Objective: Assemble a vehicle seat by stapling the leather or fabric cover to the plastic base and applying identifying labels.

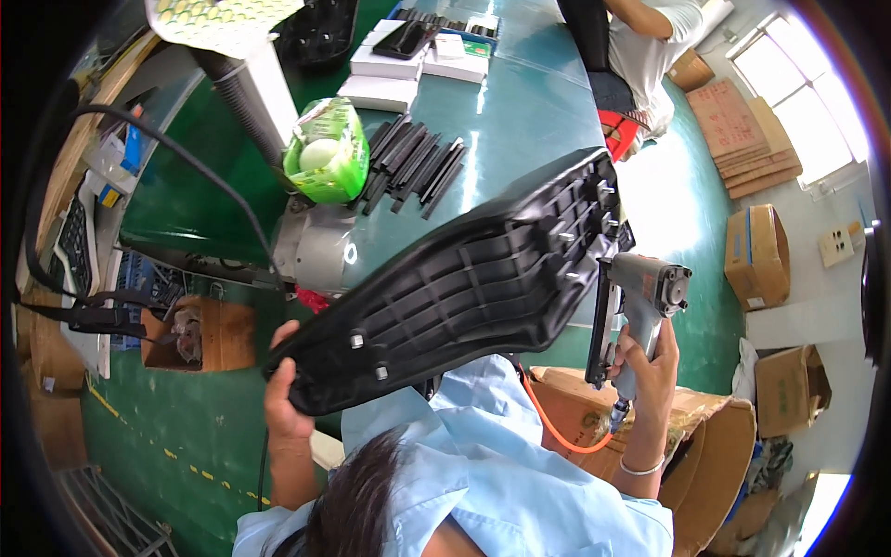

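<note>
A long black motorcycle seat [445,295] is tilted across my front, its ribbed plastic underside facing me. My left hand [286,395] is closed around its narrow end at the lower left. In my right hand [650,367] is a grey air stapler [640,278], gripped by the handle. The stapler's nose is against or very near the seat's wide end; whether it touches, I cannot tell. An orange air hose [568,444] runs from the base of the handle.
On the green table [529,102] lie black strips [408,162], a bright green bag [327,153] with a round white thing in it, and white boxes [382,91] with a phone [406,39]. Cardboard boxes [756,255] stand right and lower right. Another person [650,56] sits beyond.
</note>
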The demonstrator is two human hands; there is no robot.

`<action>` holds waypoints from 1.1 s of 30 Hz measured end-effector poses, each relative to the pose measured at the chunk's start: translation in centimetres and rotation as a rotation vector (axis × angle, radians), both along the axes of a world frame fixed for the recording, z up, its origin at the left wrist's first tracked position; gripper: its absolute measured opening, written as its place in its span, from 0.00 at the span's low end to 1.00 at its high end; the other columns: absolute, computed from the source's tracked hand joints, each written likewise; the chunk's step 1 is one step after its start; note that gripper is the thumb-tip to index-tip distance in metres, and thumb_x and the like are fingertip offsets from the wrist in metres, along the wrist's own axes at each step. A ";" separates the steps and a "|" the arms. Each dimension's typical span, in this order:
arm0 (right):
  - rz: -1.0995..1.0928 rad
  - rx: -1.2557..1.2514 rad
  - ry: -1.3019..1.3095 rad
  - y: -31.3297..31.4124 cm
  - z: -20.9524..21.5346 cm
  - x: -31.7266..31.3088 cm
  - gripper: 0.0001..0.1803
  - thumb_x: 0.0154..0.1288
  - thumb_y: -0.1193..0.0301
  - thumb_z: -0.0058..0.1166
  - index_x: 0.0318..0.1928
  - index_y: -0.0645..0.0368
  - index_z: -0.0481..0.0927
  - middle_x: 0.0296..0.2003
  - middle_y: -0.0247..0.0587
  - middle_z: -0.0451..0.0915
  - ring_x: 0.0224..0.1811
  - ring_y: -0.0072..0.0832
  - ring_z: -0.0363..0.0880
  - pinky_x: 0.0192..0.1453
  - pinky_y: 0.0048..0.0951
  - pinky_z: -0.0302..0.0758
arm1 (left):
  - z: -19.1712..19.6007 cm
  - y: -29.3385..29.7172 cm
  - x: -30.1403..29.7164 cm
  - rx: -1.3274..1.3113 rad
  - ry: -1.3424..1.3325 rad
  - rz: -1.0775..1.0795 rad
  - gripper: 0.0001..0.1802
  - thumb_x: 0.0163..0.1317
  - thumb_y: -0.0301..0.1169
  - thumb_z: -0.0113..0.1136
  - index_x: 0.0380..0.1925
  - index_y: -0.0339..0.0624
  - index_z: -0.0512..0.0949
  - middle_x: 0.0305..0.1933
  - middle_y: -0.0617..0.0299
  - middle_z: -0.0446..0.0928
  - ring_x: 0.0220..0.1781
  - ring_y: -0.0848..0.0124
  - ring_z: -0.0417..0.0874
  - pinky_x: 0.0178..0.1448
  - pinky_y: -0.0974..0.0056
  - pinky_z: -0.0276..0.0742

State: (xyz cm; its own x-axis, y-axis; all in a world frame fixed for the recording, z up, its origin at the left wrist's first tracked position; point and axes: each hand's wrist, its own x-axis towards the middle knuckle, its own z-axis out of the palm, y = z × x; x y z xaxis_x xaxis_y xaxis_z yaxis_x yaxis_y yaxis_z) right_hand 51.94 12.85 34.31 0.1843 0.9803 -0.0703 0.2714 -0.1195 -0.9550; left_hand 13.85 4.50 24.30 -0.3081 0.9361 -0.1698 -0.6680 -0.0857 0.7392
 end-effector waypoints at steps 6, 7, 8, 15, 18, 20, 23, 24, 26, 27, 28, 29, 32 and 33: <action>-0.076 0.082 0.114 -1.2 -1.2 0.8 0.14 0.57 0.80 0.51 0.45 0.65 0.68 0.29 0.35 0.72 0.24 0.19 0.71 0.28 0.22 0.72 | -2.0 -2.5 -6.2 -0.038 0.036 0.036 0.31 0.61 0.38 0.53 0.62 0.36 0.64 0.62 0.50 0.68 0.64 0.58 0.69 0.70 0.55 0.60; -0.088 0.074 0.110 -1.2 -1.4 1.1 0.14 0.57 0.80 0.51 0.45 0.65 0.68 0.29 0.35 0.72 0.24 0.19 0.71 0.28 0.22 0.72 | -2.0 -2.7 -6.6 -0.036 0.031 0.047 0.31 0.61 0.38 0.53 0.62 0.36 0.64 0.63 0.50 0.68 0.64 0.58 0.69 0.70 0.55 0.60; -0.030 0.010 0.124 -1.2 -1.6 1.5 0.13 0.57 0.78 0.52 0.43 0.65 0.69 0.28 0.35 0.73 0.24 0.19 0.72 0.28 0.22 0.72 | -2.2 -2.9 -6.9 -0.013 0.055 0.021 0.31 0.64 0.40 0.51 0.63 0.36 0.63 0.63 0.50 0.67 0.64 0.57 0.69 0.69 0.54 0.61; 0.055 -0.182 -0.054 0.3 -1.5 2.3 0.10 0.53 0.70 0.58 0.30 0.65 0.73 0.18 0.34 0.73 0.18 0.19 0.72 0.23 0.22 0.68 | -3.3 -2.9 -6.2 -0.133 -0.096 0.164 0.32 0.69 0.49 0.43 0.65 0.38 0.60 0.66 0.53 0.64 0.66 0.59 0.66 0.69 0.53 0.61; 0.148 -0.209 -0.106 1.8 -0.4 2.7 0.10 0.53 0.70 0.59 0.28 0.63 0.74 0.16 0.31 0.72 0.17 0.18 0.71 0.21 0.22 0.65 | -4.0 -3.2 -6.9 -0.176 -0.122 0.177 0.32 0.70 0.50 0.41 0.65 0.38 0.60 0.66 0.54 0.63 0.67 0.59 0.64 0.70 0.53 0.60; 0.159 -0.220 -0.210 2.5 0.1 2.6 0.10 0.54 0.70 0.59 0.28 0.63 0.74 0.15 0.31 0.71 0.16 0.18 0.70 0.21 0.22 0.65 | -4.0 -2.4 -7.4 -0.143 -0.038 0.221 0.33 0.70 0.51 0.39 0.65 0.38 0.60 0.66 0.53 0.64 0.67 0.59 0.65 0.70 0.53 0.60; 0.175 -0.221 -0.388 3.5 -0.4 3.1 0.10 0.54 0.70 0.61 0.28 0.61 0.74 0.15 0.30 0.71 0.16 0.17 0.68 0.21 0.22 0.65 | -3.3 -1.6 -7.7 -0.082 0.072 0.197 0.34 0.70 0.52 0.39 0.65 0.38 0.59 0.66 0.53 0.63 0.66 0.58 0.65 0.70 0.53 0.60; 0.208 -0.232 -0.433 4.1 -0.3 3.2 0.10 0.54 0.70 0.61 0.28 0.61 0.73 0.15 0.30 0.70 0.16 0.17 0.68 0.21 0.22 0.65 | -3.4 -1.6 -7.8 -0.087 0.072 0.194 0.34 0.70 0.52 0.39 0.65 0.38 0.59 0.66 0.53 0.63 0.66 0.58 0.65 0.70 0.53 0.60; 0.270 -0.266 -0.497 5.0 0.0 2.9 0.12 0.54 0.68 0.60 0.28 0.62 0.73 0.14 0.32 0.70 0.15 0.18 0.68 0.20 0.23 0.65 | -3.8 -1.6 -8.0 -0.086 0.082 0.222 0.34 0.70 0.53 0.39 0.66 0.39 0.59 0.66 0.52 0.63 0.66 0.57 0.65 0.69 0.53 0.61; 0.267 -0.268 -0.497 5.5 0.1 3.0 0.12 0.54 0.68 0.60 0.28 0.62 0.73 0.14 0.32 0.70 0.15 0.18 0.68 0.20 0.23 0.65 | -4.0 -1.5 -8.1 -0.087 0.081 0.219 0.34 0.70 0.53 0.39 0.66 0.39 0.59 0.66 0.52 0.63 0.66 0.57 0.65 0.69 0.53 0.61; 0.312 -0.296 -0.533 6.0 0.1 3.3 0.12 0.54 0.67 0.60 0.28 0.62 0.73 0.14 0.32 0.69 0.14 0.19 0.67 0.20 0.24 0.65 | -4.2 -1.4 -8.1 -0.044 0.117 0.216 0.35 0.69 0.53 0.40 0.66 0.39 0.59 0.66 0.52 0.63 0.66 0.57 0.65 0.69 0.52 0.61; 0.357 -0.324 -0.569 6.4 0.2 3.4 0.12 0.54 0.67 0.60 0.29 0.62 0.73 0.14 0.32 0.69 0.14 0.19 0.67 0.20 0.25 0.65 | -4.4 -1.4 -8.2 0.000 0.152 0.213 0.35 0.68 0.54 0.40 0.66 0.40 0.59 0.66 0.51 0.63 0.66 0.56 0.65 0.69 0.52 0.61; 0.345 -0.353 -0.493 6.6 0.4 3.3 0.11 0.53 0.68 0.59 0.30 0.63 0.73 0.14 0.33 0.70 0.13 0.20 0.68 0.20 0.26 0.66 | -4.8 -1.6 -8.5 0.001 0.238 0.252 0.37 0.67 0.56 0.42 0.66 0.40 0.59 0.65 0.52 0.63 0.66 0.56 0.66 0.69 0.51 0.62; 0.343 -0.362 -0.465 6.9 0.4 3.4 0.11 0.53 0.69 0.59 0.30 0.63 0.74 0.14 0.33 0.70 0.13 0.20 0.68 0.21 0.26 0.66 | -5.2 -1.6 -8.6 0.008 0.235 0.255 0.37 0.67 0.56 0.42 0.66 0.40 0.59 0.65 0.52 0.63 0.66 0.56 0.66 0.69 0.51 0.62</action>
